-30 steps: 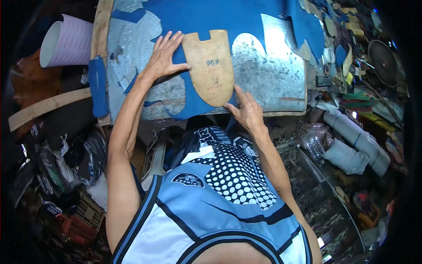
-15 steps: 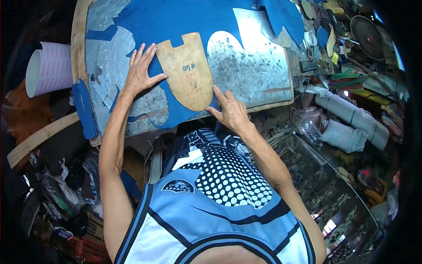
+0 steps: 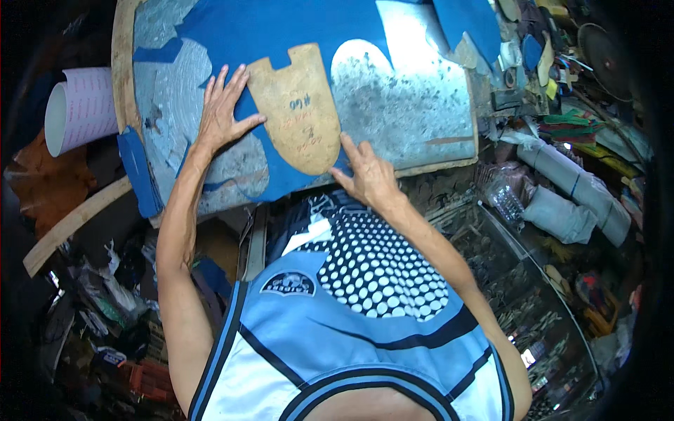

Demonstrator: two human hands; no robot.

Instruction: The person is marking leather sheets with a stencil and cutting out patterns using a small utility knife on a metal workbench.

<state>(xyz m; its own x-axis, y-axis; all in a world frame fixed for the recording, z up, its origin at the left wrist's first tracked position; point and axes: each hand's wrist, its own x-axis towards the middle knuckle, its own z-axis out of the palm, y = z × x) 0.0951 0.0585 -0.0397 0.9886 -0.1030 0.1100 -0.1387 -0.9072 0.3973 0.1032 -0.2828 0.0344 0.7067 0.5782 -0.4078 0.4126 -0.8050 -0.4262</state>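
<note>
Blue sheet material [image 3: 281, 28] lies spread over a scarred grey tabletop [image 3: 414, 112], with curved shapes already cut out of it, in this view from the head camera. At far left, a white paper roll [image 3: 81, 109] rests beyond the tabletop's edge, above a pale wooden plank [image 3: 74, 224] that slants across the clutter below. A blue offcut [image 3: 137, 172] hangs over the tabletop's left rim.

The left hand [image 3: 223, 112] lies flat with fingers spread, palm down on the sheet, its thumb touching the left edge of a tan pattern [image 3: 295, 105]. That pattern, a rounded tongue shape with a notch at its top and ink marks on its face, lies flat on the sheet near the middle of the tabletop, its rounded end toward the person.

The right hand [image 3: 368, 175] is open, not clenched, its fingertips pressing the pattern's lower right edge at the tabletop's near rim. Neither hand grips anything; both simply press down.

To the right, a grey roll [image 3: 562, 189] and a clear plastic bottle [image 3: 502, 196] lie among scraps and tools beside the tabletop. The person's blue and white sleeveless jersey [image 3: 351, 337] fills the lower middle.
</note>
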